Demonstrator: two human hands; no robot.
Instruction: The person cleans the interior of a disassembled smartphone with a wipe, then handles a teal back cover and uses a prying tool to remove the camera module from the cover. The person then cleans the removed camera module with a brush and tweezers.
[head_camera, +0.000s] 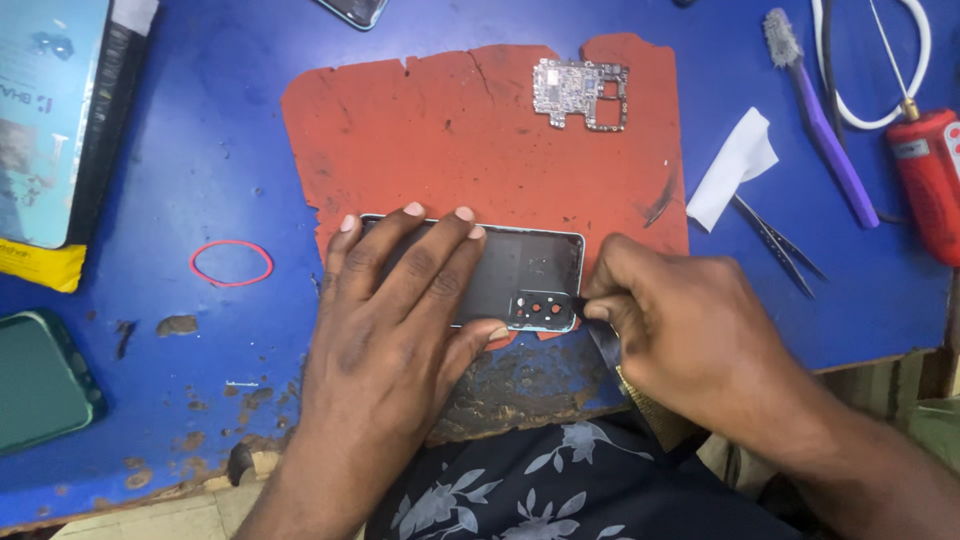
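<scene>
Left hand (400, 300) is lying flat, pressing the phone back cover (530, 265). Right hand (680, 320) is pinching a thin tool (603, 340) at its corner; the panel, seemingly thin and brittle, is best gripped by its edges

A blue surface (230, 150) is seen from above, evenly lit. Its paint is worn through to dark and pale patches along the near edge, where bare wood is exposed at the near left corner.

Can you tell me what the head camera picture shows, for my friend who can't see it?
A person's left hand presses flat on a dark phone back cover on a worn red mat, while the right hand pushes a thin black tool at its corner. A circuit board lies farther back.
</scene>
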